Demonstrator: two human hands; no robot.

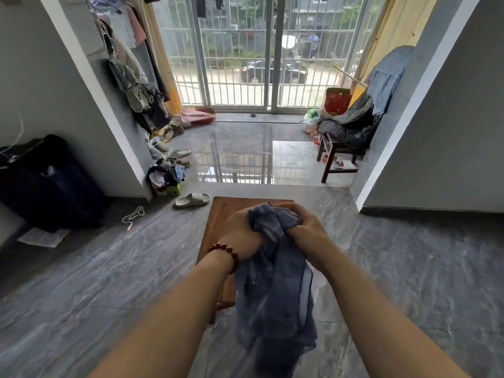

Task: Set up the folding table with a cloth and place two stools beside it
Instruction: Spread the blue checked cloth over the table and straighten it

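Risk: cloth (272, 282) is wadded, not opened. Shaken out from this bunch, it would likely land twisted or lopsided on the table (221, 214), with one side sliding off. The long tail hangs low past the near table edge and could snag the frame below or drag on the floor. The table looks small and light, so a hard tug on the cloth might shift it.

Left grip (240, 233), bead bracelet (225, 253) at the wrist, has its fingers curled round the upper bunch. Right grip (302, 230) is curled round the same bunch from the other side, nearly touching the left. The cloth is held in the air over the table, not lying on it yet.

Cloth looks faded blue-grey, thin, soft and crumpled, with the bottom blurred. Table top is reddish-brown wood. No stools beside it. A dark wooden seat (338, 159) under clothes stands well apart by the window.
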